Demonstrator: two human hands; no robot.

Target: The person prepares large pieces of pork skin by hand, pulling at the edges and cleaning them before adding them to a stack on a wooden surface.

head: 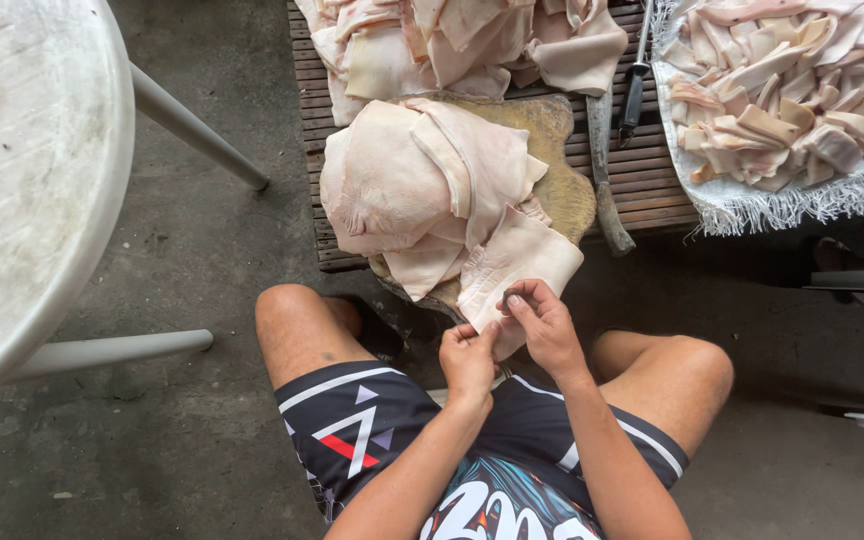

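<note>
A hanging edge of a pale pork skin sheet (512,265) is pinched by the right hand (544,325) and gripped just below by the left hand (469,358); beyond both, a wooden chopping block (562,185) is seen.

Soft, even daylight; faint shadows under white table (32,170); sharp focus throughout; slight wide-angle bending at edges.
</note>
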